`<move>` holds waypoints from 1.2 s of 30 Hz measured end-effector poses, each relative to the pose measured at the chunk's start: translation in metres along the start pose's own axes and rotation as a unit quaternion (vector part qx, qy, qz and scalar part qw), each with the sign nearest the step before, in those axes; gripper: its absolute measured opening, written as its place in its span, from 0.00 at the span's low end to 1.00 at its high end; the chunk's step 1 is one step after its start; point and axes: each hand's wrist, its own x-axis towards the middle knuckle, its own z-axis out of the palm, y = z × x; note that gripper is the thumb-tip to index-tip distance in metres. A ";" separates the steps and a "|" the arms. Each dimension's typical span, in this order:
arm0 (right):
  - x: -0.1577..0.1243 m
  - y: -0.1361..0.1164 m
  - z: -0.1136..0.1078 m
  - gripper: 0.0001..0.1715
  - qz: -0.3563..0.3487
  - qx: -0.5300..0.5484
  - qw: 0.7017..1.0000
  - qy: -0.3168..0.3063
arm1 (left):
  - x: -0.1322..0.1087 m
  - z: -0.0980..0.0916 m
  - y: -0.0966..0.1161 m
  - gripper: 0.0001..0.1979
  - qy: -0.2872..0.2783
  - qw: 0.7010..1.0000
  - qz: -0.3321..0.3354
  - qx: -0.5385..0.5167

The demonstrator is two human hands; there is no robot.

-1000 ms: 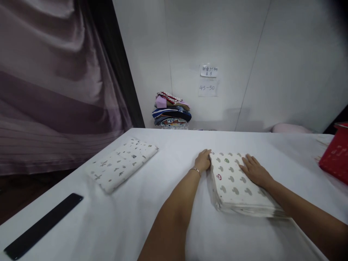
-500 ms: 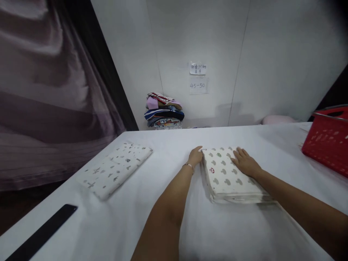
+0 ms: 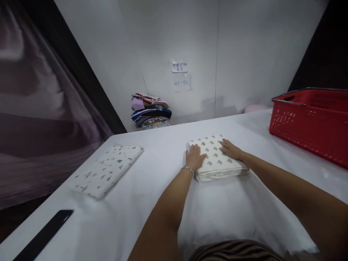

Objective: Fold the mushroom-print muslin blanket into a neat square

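A thick folded white cloth (image 3: pixel 217 165) with grey mushroom-like prints and a few green marks lies on the white table (image 3: pixel 160 174). My left hand (image 3: pixel 194 158), with a bracelet at the wrist, rests on its left edge, fingers spread over the top. On the upper right part of the same cloth lies my right hand (image 3: pixel 231 149), its fingers apart and flat. To the left, a second folded white cloth (image 3: pixel 108 170) with small dark prints lies untouched.
A red basket (image 3: pixel 310 127) with a metal handle stands at the right. A dark flat bar (image 3: pixel 43 235) lies near left. Folded fabrics (image 3: pixel 150 112) are piled by the back wall, near paper signs (image 3: pixel 181 82). A purple curtain (image 3: pixel 35 108) hangs at left.
My left hand has moved from beside the far left corner onto the cloth's top. The view has turned right, bringing more of the red basket into sight.
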 end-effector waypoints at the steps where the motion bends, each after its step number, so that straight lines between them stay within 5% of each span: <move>1: -0.004 -0.001 -0.004 0.34 0.024 0.012 1.000 0.004 | 0.000 -0.002 0.000 0.26 0.004 1.000 0.002 -0.003; 7: -0.059 -0.001 -0.025 0.29 0.189 0.261 0.945 0.048 | -0.019 -0.008 0.002 0.27 0.063 0.997 -0.007 -0.045; 14: -0.112 -0.009 -0.034 0.23 0.230 0.302 0.925 0.026 | -0.057 -0.001 0.014 0.27 0.072 0.988 -0.048 -0.125; 26: -0.104 -0.014 -0.028 0.20 0.234 0.260 0.936 0.025 | -0.080 0.003 0.027 0.24 0.009 0.999 -0.022 0.045; 32: -0.106 -0.013 -0.029 0.20 0.266 0.244 0.933 -0.018 | -0.081 0.006 0.027 0.24 0.027 0.999 -0.039 0.015; 36: -0.103 -0.018 -0.034 0.21 0.270 0.233 0.933 -0.057 | -0.072 0.002 0.027 0.27 0.047 0.991 -0.117 -0.036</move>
